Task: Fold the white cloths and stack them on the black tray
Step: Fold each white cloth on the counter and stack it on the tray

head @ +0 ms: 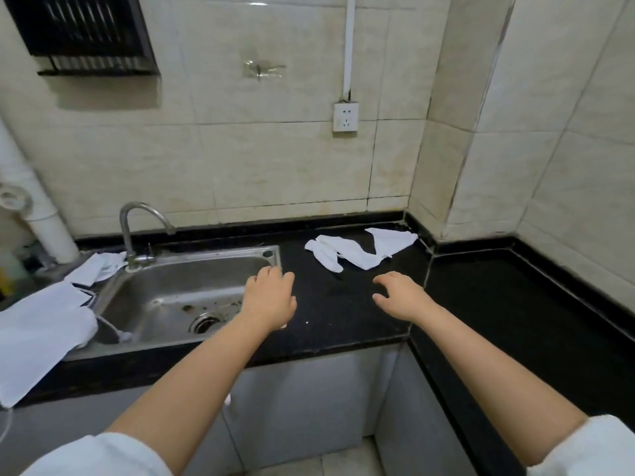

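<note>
White cloth (pixel 357 250) lies crumpled on the black stone surface (pixel 343 314), near the back wall and the corner, ahead of both hands and a little to the right of the gap between them. Its long axis runs roughly left to right, slanting up toward the corner, with a rolled lobe at its left end and a flatter flap at its right.

Both hands hover over the surface with fingers spread and loosely bent, holding nothing. The right hand (pixel 402 297) looks nearer: the cloth sits almost straight beyond its fingertips. The left hand (pixel 271 298), beside the right rim of the steel sink (pixel 165 286), would have to travel forward and to the right to meet the rolled end.

More white cloths (pixel 41 328) lie well apart on the sink's left side, draped over its edge. No black tray is visible from here.
</note>
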A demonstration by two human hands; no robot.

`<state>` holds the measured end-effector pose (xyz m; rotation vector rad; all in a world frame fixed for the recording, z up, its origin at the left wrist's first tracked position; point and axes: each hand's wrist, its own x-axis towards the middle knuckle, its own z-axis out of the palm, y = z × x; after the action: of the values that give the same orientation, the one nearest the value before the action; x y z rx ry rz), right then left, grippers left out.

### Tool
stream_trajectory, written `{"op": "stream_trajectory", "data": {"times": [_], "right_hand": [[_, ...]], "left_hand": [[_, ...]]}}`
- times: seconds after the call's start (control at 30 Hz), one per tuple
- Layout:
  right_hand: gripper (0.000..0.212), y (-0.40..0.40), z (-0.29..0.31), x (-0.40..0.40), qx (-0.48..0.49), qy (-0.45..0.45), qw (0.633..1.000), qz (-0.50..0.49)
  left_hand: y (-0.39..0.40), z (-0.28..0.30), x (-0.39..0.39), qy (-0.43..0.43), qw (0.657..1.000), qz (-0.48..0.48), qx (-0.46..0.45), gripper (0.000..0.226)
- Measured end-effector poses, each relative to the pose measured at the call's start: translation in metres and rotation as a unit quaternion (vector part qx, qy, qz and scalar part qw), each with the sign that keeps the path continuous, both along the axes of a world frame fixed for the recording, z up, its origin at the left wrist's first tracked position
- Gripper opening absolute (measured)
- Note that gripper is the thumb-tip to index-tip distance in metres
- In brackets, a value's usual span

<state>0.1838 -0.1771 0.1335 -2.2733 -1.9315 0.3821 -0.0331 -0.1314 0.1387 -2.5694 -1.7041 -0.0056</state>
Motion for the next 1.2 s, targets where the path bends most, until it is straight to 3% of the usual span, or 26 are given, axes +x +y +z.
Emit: {"op": "stream_trajectory", "data": {"times": [0.33,0.57,0.87,1.1,1.2], "right_hand": [[0.036,0.211,-0.095,0.030,-0.065,0.058,0.991,-0.098],[0.030,0.299,-0.141,0.070,-0.089,0.020,0.981,-0.172],[0.026,0.366,-0.199,0.098,-0.059,-0.022,0.984,-0.168],[0.016,0.337,-0.178,0.101,0.065,0.114,0.988,-0.079],[0.016,0.291,-0.150,0.105,0.053,0.175,0.982,-0.041]], "left_hand": [[0.224,-0.077,0.029,0.016,0.994,-0.066,-0.088,0.043],[0.325,-0.117,0.077,0.012,0.979,-0.127,-0.157,0.044],[0.358,-0.163,0.120,-0.024,0.965,-0.129,-0.226,0.044],[0.358,-0.179,0.165,-0.129,0.966,-0.104,-0.199,0.052],[0.344,-0.175,0.187,-0.162,0.960,-0.148,-0.175,0.030]]}}
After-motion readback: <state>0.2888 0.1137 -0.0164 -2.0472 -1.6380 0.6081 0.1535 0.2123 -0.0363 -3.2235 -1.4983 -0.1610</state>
